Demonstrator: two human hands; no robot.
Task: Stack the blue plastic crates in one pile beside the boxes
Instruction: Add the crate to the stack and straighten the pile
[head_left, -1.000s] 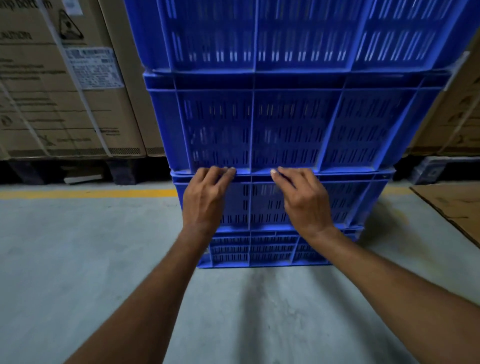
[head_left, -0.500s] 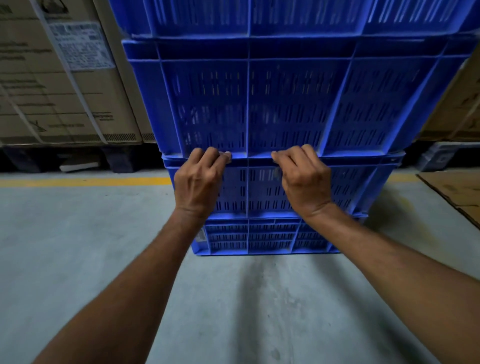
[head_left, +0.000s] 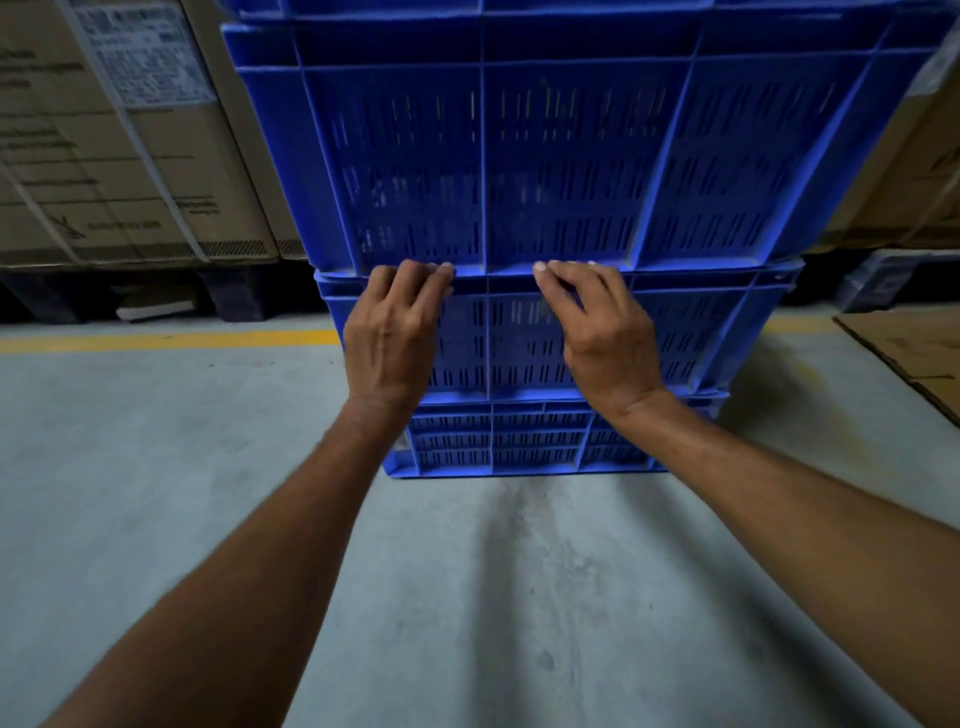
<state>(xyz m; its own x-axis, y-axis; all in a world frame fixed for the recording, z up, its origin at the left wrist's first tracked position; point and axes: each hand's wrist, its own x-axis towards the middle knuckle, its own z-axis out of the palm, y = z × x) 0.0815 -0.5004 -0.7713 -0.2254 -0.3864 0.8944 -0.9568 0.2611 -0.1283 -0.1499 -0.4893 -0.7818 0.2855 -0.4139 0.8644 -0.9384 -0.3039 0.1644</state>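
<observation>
**Hands tighten on the seam of a blue crate pile**

At the left, strapped cardboard boxes (head_left: 130, 156) stand behind the yellow line (head_left: 166, 340) along the far edge of the concrete floor (head_left: 493, 597). The person's left hand (head_left: 389, 338) grips the top rim of the second crate (head_left: 519, 338), fingers bent and their tips hooked into the seam under the third crate (head_left: 519, 166). 1 second ago those fingers lay flatter against the wall.

The pile shows at least 4 blue crates. Its bottom crate (head_left: 519, 441) sits on the floor just beside the boxes. It fills more of the view than it did 1 second ago, which suggests the person has leaned in. The crates themselves appear not to have shifted.

The right hand (head_left: 608, 343) mirrors the left, fingers curled onto the same rim, just right of the crate's middle rib. At the right edge of the floor lies a flattened cardboard sheet (head_left: 909, 353).

The pile looks built and placed. The firmer hold probably means a final squaring or steadying of the crates, and a hard shove this low could rock those above.
</observation>
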